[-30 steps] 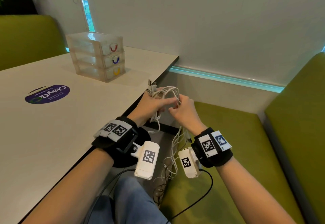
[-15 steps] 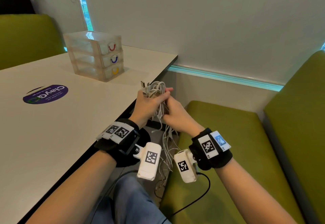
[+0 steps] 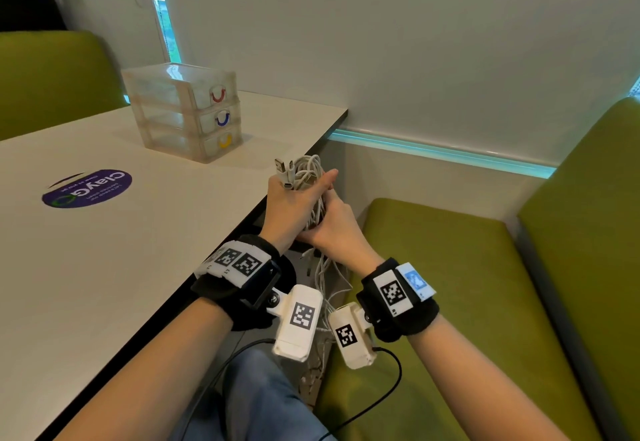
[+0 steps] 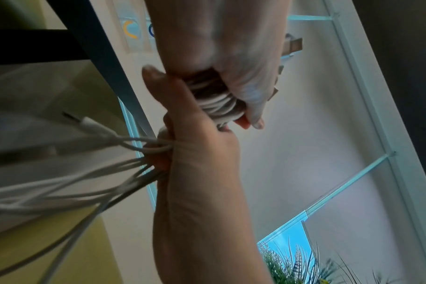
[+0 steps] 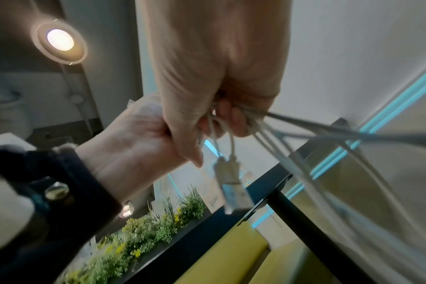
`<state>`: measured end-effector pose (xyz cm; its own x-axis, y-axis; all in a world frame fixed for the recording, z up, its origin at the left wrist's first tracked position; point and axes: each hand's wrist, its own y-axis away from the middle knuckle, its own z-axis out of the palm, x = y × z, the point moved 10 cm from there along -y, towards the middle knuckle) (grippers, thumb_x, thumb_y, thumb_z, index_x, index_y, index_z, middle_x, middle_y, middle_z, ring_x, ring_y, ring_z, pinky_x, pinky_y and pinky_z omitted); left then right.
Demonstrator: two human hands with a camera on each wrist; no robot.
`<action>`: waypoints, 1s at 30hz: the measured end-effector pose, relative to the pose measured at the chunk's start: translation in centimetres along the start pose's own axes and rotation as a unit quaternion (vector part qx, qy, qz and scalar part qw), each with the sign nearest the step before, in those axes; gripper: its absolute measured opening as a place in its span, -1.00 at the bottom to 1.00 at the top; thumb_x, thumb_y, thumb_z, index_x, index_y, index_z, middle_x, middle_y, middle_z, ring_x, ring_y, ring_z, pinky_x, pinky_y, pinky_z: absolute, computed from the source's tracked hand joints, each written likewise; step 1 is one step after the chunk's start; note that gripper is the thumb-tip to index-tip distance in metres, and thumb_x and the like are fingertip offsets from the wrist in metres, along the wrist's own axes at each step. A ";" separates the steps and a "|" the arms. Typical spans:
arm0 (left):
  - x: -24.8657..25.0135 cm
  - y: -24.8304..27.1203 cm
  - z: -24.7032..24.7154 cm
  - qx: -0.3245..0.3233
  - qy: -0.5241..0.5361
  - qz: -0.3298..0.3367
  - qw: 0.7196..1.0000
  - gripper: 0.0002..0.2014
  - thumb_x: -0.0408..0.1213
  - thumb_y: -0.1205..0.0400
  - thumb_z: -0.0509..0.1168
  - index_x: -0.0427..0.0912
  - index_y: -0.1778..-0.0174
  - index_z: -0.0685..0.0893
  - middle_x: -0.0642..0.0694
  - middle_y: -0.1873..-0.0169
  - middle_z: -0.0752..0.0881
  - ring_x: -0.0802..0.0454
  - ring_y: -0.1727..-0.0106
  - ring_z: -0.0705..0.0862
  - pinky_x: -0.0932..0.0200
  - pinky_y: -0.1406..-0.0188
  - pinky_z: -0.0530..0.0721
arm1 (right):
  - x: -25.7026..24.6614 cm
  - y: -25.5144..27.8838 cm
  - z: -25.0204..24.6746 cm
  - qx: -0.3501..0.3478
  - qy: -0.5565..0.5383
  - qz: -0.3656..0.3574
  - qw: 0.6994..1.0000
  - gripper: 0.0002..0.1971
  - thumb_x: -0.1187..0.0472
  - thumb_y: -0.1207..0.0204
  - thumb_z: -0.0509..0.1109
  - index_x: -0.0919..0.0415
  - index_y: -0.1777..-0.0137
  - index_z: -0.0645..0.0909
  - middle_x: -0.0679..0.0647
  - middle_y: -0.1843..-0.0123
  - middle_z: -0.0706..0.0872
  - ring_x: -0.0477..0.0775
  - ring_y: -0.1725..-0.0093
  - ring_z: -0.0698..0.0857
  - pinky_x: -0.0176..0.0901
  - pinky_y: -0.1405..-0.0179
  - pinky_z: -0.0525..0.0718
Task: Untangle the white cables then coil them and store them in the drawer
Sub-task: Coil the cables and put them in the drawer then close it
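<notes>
A bundle of white cables [image 3: 306, 172] is held up just off the table's right edge. My left hand [image 3: 294, 198] grips its coiled upper part, and USB plugs [image 3: 282, 167] stick out above the fist. Right below it my right hand [image 3: 332, 229] grips the same cables; the loose strands [image 3: 322, 274] hang from it toward the floor. The left wrist view shows the coil [image 4: 219, 103] inside my left hand [image 4: 231, 57], with my right hand [image 4: 182, 146] under it. In the right wrist view my right hand [image 5: 219, 86] clasps the strands [image 5: 268, 134]. The clear three-drawer unit [image 3: 183, 108] stands shut on the table.
The white table [image 3: 104, 267] carries a purple round sticker [image 3: 86, 188]. A green bench seat [image 3: 433, 284] runs to the right, its backrest [image 3: 588, 232] beyond. My jeans-clad leg [image 3: 263, 399] is below the hands. A black camera lead [image 3: 388, 388] loops over the seat.
My right hand has slid from the top loop down to below my left hand. The coil is now pulled tighter, and the bundle has moved a little up and left toward the table edge.
</notes>
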<state>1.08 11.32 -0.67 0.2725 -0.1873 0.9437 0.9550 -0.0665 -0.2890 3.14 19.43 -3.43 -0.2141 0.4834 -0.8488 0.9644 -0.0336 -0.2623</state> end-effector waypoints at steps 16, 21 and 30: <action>0.7 0.2 1.6 -0.066 -0.018 0.010 0.998 -0.84 -0.36 -0.49 0.45 -0.14 0.38 0.66 -0.13 0.44 0.72 0.11 0.41 0.71 0.22 0.15 0.73 | 0.5 0.1 0.1 0.035 -0.075 -0.035 0.996 -0.58 0.38 -0.25 0.56 0.26 -0.13 0.58 0.07 0.04 0.72 -0.06 0.00 0.71 -0.26 0.00 0.67; 1.3 0.2 1.6 -0.060 -0.022 0.024 0.998 -0.80 -0.35 -0.49 0.46 -0.11 0.42 0.63 0.07 0.65 0.67 0.26 0.56 0.64 0.39 0.35 0.69 | 0.2 0.3 0.0 0.052 -0.104 -0.038 0.993 -0.69 0.47 -0.26 0.51 0.25 0.00 0.61 0.17 0.06 0.74 0.03 0.01 0.73 -0.24 0.00 0.71; 1.6 0.3 0.8 -0.014 -0.026 0.039 0.999 -0.67 -0.37 -0.49 0.46 -0.12 0.53 0.50 -0.03 0.65 0.51 0.05 0.53 0.47 0.26 0.48 0.50 | -0.2 0.2 0.8 0.049 -0.026 -0.081 0.995 -0.93 0.38 -0.32 0.40 0.41 0.26 0.59 0.29 0.34 0.71 0.19 0.32 0.69 0.13 0.32 0.69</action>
<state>1.85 11.79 0.86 0.3525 -0.1424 0.9249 0.9272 -0.0805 -0.3658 3.21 18.64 -3.67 -0.3764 0.4436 -0.8134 0.8970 -0.0452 -0.4397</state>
